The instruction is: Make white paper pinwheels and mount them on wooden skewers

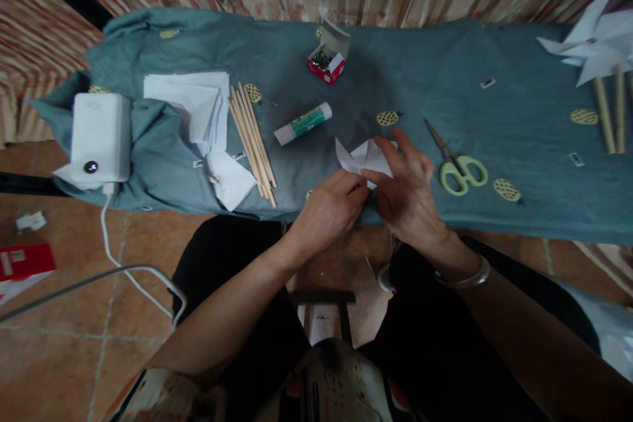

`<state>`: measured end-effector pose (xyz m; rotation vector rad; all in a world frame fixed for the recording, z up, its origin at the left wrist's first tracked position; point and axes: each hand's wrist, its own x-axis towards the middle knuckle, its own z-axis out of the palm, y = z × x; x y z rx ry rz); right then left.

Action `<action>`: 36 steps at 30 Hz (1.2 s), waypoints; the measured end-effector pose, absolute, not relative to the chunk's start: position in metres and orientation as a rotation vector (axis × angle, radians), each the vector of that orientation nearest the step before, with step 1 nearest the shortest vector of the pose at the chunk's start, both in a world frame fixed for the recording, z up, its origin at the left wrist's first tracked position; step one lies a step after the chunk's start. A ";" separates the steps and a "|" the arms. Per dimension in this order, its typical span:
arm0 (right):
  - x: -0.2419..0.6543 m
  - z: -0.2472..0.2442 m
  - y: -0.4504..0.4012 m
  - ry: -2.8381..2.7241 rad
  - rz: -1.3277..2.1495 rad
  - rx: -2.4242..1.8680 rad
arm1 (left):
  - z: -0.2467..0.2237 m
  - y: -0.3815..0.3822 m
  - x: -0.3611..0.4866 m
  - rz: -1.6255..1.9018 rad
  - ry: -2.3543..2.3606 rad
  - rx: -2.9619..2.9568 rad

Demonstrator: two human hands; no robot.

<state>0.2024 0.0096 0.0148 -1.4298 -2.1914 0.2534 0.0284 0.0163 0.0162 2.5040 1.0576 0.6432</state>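
Observation:
A partly folded white paper pinwheel [366, 155] is between my two hands near the table's front edge. My left hand [332, 206] has its fingers closed on the paper's lower left side. On the right side, my right hand [406, 194] touches the paper with bent fingers that are spread apart. Behind the paper stands an open red box [326, 64] of small metal pins. A glue stick [303, 124] lies to the left of the paper, and green-handled scissors [457, 170] lie to the right of my right hand.
Wooden sticks [253, 145], white paper sheets [215, 112] and a white power bank [100, 138] with a cable are on the left of the blue-green cloth [445, 72]. Finished white pinwheels [596, 43] on sticks lie at the far right.

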 end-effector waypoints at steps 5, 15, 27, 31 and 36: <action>0.215 0.017 0.009 -2.188 0.281 -1.418 | 0.017 0.016 0.028 0.627 1.076 2.530; 0.237 0.019 0.032 -2.043 0.352 -1.500 | 0.015 0.022 0.019 0.691 1.122 2.631; 0.233 0.032 0.008 -1.715 0.679 -1.743 | 0.022 0.021 0.012 0.725 1.099 2.620; 0.227 0.036 -0.005 -1.780 0.621 -1.787 | 0.022 0.012 0.017 0.621 1.033 2.662; 0.223 0.040 -0.014 -1.868 0.615 -1.765 | 0.020 0.009 0.019 0.595 1.073 2.689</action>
